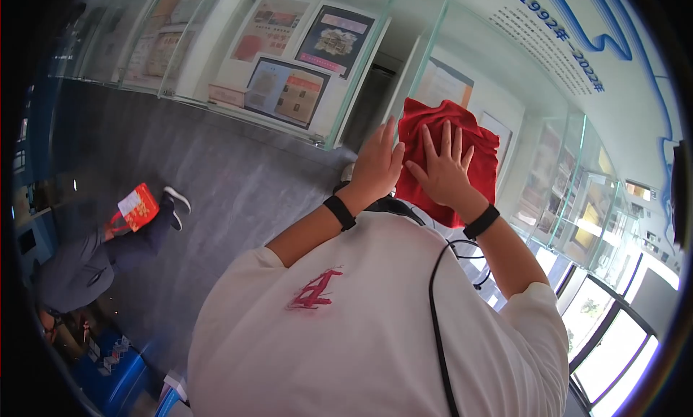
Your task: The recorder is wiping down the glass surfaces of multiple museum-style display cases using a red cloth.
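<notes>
A red cloth [479, 168] lies spread and wrinkled on top of a glass display case [417, 81] in front of me. My right hand [446, 165] rests flat on the cloth, palm down, with its fingers spread. Just left of it, my left hand [376, 162] is held along the cloth's left edge, fingers extended and nothing gripped. Its thumb tip is close to the cloth; whether they touch I cannot tell. A framed sheet [498, 138] and a printed document [449, 76] show through the glass, partly hidden by the cloth.
Another glass case [335, 141] with framed prints stands to the left across a narrow gap. More glass cases [574, 200] run to the right below a printed wall. A person [86, 265] carrying a red bag [139, 207] is on the grey floor [233, 184] at left. A black cable [437, 319] hangs down my shirt.
</notes>
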A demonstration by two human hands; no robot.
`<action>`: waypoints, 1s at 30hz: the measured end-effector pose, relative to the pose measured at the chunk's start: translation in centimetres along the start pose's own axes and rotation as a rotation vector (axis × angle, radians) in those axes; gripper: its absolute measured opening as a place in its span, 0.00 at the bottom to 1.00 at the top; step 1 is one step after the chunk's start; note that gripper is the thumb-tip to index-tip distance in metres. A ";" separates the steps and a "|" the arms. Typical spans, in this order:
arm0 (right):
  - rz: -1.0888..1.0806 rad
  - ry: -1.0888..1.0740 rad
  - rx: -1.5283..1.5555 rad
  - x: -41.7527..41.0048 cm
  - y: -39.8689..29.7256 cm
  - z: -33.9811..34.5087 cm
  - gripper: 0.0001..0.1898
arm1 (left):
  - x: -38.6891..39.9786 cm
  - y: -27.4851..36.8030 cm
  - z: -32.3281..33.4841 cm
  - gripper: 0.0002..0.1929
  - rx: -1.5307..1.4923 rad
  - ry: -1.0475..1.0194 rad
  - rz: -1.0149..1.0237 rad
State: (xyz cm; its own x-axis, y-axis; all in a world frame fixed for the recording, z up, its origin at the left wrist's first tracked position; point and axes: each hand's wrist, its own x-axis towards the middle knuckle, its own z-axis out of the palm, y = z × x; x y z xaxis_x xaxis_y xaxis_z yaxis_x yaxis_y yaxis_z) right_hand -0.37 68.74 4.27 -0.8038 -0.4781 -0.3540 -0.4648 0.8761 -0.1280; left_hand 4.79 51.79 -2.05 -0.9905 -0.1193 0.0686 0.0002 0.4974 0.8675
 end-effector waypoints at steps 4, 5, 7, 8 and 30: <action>0.085 -0.130 0.024 3.7 -0.1 -2.4 0.46 | 0.2 -0.2 0.0 0.30 -0.070 0.035 0.061; 0.101 -0.151 0.021 4.7 0.0 -2.8 0.47 | 0.1 -0.3 0.2 0.30 -0.079 0.032 0.056; 0.123 -0.172 -0.011 6.9 0.4 -3.7 0.49 | 0.2 -0.6 0.3 0.30 -0.083 0.067 0.059; 0.145 -0.166 -0.009 8.1 0.8 -4.2 0.49 | 0.2 -0.6 0.3 0.30 -0.087 0.067 0.054; 0.376 0.161 0.210 22.0 14.7 -7.2 0.33 | 0.0 0.6 -0.4 0.29 0.047 -0.053 0.018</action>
State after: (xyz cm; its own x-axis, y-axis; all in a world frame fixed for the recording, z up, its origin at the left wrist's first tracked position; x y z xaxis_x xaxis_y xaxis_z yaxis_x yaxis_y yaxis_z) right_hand -27.50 70.66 1.25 -0.9572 -0.1139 -0.2659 -0.0580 0.9761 -0.2093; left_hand 4.86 51.76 -1.37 -0.9963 -0.0650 0.0571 0.0131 0.5394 0.8419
